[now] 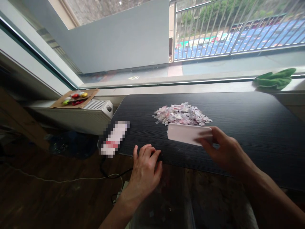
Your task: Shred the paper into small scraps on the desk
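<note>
A heap of small white and pinkish paper scraps [182, 114] lies on the black table [250, 117]. My right hand [222, 146] grips the right end of a pale, flat, rectangular piece [183, 133], thumb on the near side. The piece is held on edge just in front of the heap, and its exact kind is unclear. At the table's front edge is my left hand [146, 163], with its fingers bent, spread apart and no object visible in them.
A blurred-out white and red item [115, 138] lies at the table's left end. Left of the table is a white radiator [97, 106] beneath cardboard [56, 102] with colourful items. A green cloth [274, 79] lies on the windowsill. Cables [71, 180] cross the floor.
</note>
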The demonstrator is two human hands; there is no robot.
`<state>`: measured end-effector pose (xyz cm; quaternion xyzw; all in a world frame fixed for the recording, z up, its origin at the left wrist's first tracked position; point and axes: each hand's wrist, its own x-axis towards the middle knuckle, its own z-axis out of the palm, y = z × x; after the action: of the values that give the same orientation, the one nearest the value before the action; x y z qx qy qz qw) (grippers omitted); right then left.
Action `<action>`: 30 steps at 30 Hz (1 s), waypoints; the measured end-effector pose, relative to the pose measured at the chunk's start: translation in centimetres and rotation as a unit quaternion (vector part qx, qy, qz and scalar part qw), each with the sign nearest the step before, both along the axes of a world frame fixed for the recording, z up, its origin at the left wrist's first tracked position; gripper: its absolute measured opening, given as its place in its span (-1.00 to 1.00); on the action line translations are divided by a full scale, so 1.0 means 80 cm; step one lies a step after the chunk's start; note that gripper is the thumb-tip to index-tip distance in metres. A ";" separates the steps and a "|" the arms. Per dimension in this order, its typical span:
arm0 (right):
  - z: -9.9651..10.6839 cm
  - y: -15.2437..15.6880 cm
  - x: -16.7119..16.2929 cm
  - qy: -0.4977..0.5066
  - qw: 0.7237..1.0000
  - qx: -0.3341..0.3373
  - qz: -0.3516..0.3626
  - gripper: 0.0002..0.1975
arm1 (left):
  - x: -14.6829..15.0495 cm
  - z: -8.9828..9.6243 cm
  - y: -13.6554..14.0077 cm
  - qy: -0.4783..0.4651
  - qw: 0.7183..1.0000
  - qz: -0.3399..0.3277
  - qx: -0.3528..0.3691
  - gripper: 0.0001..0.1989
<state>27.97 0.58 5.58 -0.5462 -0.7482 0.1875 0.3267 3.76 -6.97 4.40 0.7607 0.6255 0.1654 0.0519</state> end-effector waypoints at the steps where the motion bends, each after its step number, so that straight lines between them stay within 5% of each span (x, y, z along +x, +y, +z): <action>1: 0.000 0.001 0.000 -0.004 1.000 0.007 -0.012 -0.87 | 0.000 0.000 0.000 0.000 1.000 0.000 0.000 -0.71; 18: 0.021 0.017 -0.030 -0.057 0.994 0.075 0.052 -0.92 | -0.002 -0.001 0.000 -0.007 1.000 0.003 -0.009 -0.71; 30: 0.010 -0.005 0.001 -0.046 0.997 0.052 0.033 -0.88 | 0.001 0.001 0.005 -0.002 1.000 0.006 -0.014 -0.72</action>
<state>28.08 0.16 6.40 -0.5114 -0.7887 0.1334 0.3140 3.81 -6.55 4.48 0.7555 0.6324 0.1589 0.0630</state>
